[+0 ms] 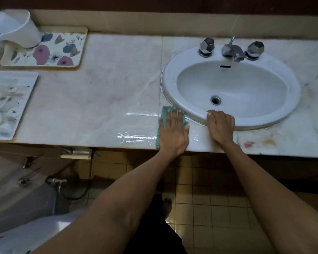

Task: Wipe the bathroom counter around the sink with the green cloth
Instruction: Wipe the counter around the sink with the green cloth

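On the marble tabletop [99,88], at seven o'clock of the sink [294,99], we press the green cloth [166,111] flat under our left hand [173,132], fingers spread wide, its long axis running twelve-to-six. Our right hand [221,125] rests loosely curled on the rim, holding nothing.

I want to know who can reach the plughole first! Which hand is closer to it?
Right. The right hand rests on the sink rim just below the drain; the left hand presses the green cloth on the counter farther left.
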The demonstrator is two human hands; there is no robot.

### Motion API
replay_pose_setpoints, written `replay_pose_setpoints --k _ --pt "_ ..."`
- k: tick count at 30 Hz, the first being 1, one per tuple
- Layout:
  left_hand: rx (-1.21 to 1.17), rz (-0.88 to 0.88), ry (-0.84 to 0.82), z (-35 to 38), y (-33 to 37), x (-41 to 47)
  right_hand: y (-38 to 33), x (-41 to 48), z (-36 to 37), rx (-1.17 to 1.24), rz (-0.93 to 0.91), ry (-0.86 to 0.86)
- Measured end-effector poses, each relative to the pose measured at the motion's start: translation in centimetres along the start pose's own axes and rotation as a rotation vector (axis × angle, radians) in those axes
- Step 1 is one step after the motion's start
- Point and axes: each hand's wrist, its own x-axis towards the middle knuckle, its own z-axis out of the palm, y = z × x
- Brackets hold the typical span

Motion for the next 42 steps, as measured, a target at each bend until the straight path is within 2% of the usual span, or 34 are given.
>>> replay_pose_setpoints --k 2,4,7,9,10,15,19,24,26,29,31,38,42 --pt "0.008 0.073 -0.035 1.1 1.8 -1.6 0.0 0.5 -0.4 0.041 0.029 -0.029" --pt "0.043 0.295 -0.134 1.5 2.2 -3.3 0.2 1.0 -0.5 0.062 0.059 -0.068" --pt "0.149 0.644 -0.225 0.5 -0.8 -3.7 0.5 1.1 -0.7 0.112 0.081 -0.116" --pt "0.198 0.762 -0.240 -1.0 -3.9 -2.5 0.8 1.0 -1.0 0.148 0.064 -0.127" --pt "0.206 0.765 -0.244 -1.7 -5.5 -1.8 0.9 0.9 -1.1 0.159 0.050 -0.125" --pt "0.195 0.546 -0.158 -4.1 -9.1 1.2 0.9 0.3 -1.3 0.238 0.045 -0.073" --pt "0.222 0.475 -0.129 -3.8 -8.5 1.5 0.6 0.5 -1.1 0.241 0.061 0.015" --pt "0.106 0.003 0.003 -0.5 -1.1 -0.2 0.8 0.0 -1.3 0.225 0.016 0.023" --pt "0.077 -0.091 0.015 1.2 2.9 -0.9 1.3 -0.1 -1.9 0.232 -0.069 -0.013" --pt "0.076 -0.141 0.030 3.6 7.4 -2.0 3.3 -0.1 -3.4 0.235 -0.220 -0.150" --pt "0.078 -0.154 0.039 4.9 9.6 -2.7 6.1 0.1 -4.9 0.212 -0.259 -0.202" --pt "0.024 -0.265 0.052 7.8 17.3 -4.4 19.5 0.4 -11.1 0.004 -0.312 -0.187" --pt "-0.043 -0.212 0.042 10.5 25.7 -5.4 25.8 0.0 -14.1 0.017 -0.255 -0.185"
